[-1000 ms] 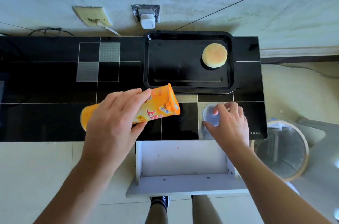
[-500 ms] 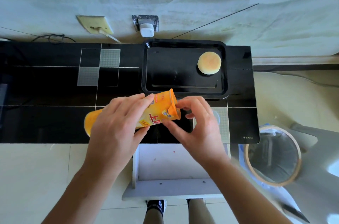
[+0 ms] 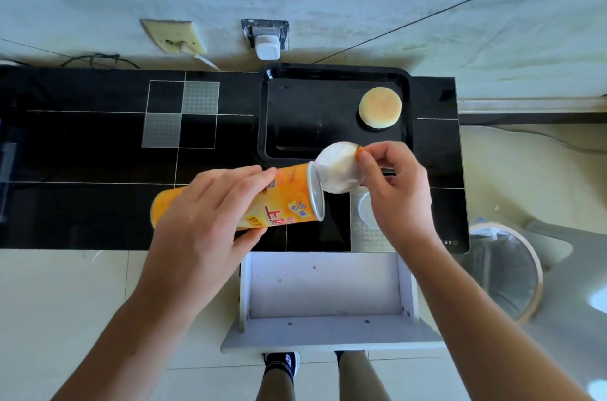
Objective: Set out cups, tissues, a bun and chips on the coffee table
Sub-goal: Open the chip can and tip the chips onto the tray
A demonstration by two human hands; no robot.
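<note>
- The left hand (image 3: 200, 230) was wrapped round the orange chips can (image 3: 262, 203), a smooth printed cylinder held almost on its side above the tabletop (image 3: 98, 213), just in front of the black tray (image 3: 335, 111).
- The right hand (image 3: 397, 190) pinched the orange tab of the foil seal (image 3: 340, 167), a thin, crinkled silvery disc peeled up from the can's metal rim.
- A clear plastic lid (image 3: 366, 212) lay on the glossy black glass beside the tray's near edge, partly hidden by the right hand.
- The bun (image 3: 380, 108), round, matte and golden, sat in the tray's far right corner.
- Risk, as I judged it: with the mouth tipped so low, a sharp tug on the foil could spill chips onto the tabletop or into the open white drawer (image 3: 328, 289) in front of the tray; the foil could also tear short.
</note>
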